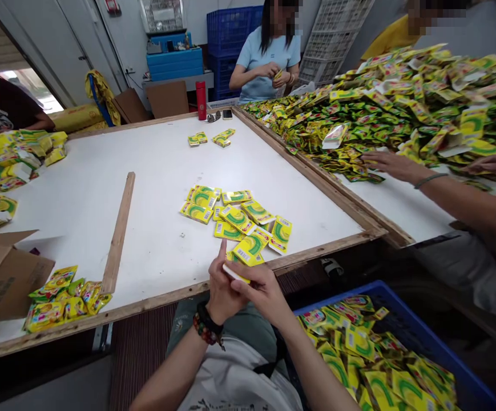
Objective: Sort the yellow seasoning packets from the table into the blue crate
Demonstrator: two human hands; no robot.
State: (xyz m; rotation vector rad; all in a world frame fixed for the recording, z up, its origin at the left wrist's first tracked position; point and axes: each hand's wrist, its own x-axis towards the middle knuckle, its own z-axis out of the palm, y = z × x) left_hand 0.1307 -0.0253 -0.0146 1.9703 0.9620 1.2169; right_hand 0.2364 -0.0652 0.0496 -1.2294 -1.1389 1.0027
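Observation:
A small flat yellow carton (236, 273), its white edge facing up, is between my two hands just past the table's front edge. My right hand (262, 291) pinches it between thumb and fingers. My left hand (224, 294), with dark beaded bracelets at the wrist, is closed against its left end, index finger stretched upward; its other fingers are partly hidden. Right beyond my fingertips lies a loose heap of similar yellow-and-green cartons (250, 246), some overlapping and some showing barcodes.
A blue crate (395, 294) of yellow packets stands low at my right. A wooden strip (119, 234) lies left, near shiny packets (65, 305) and a cardboard box (10, 279). Red bottle (200, 100) stands at the back. Co-workers' hands (395, 165) reach into a large packet pile (402, 108).

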